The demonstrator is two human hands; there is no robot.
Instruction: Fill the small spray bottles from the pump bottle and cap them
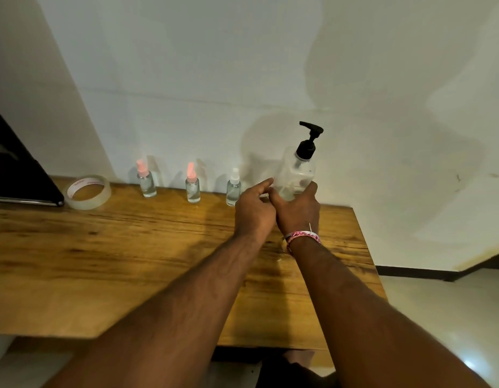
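Three small spray bottles stand in a row along the back edge of the wooden bench, close to the white wall. The first small bottle has a pink cap. The second small bottle has a pink cap too. The third small bottle has a white cap and stands nearest the hands. All three are upright and set apart from each other. Each looks clear, with some liquid inside.

Near the back right corner of the bench is the big pump bottle. It is clear with a black pump top, and it leans a little to the left. The right hand grips the bottom of the pump bottle, with the thumb and fingers curled round it. The left hand is just beside the right hand and touches it. Its fingers are bent, and one fingertip reaches the side of the pump bottle. I cannot tell if the left hand is pinching something, because the fingers are hidden behind the hand.

A pink and white band goes round the right wrist.

A roll of clear tape lies flat near the back left corner of the bench. Beside it, at the left edge, is a dark flat thing, but I cannot tell what it is.
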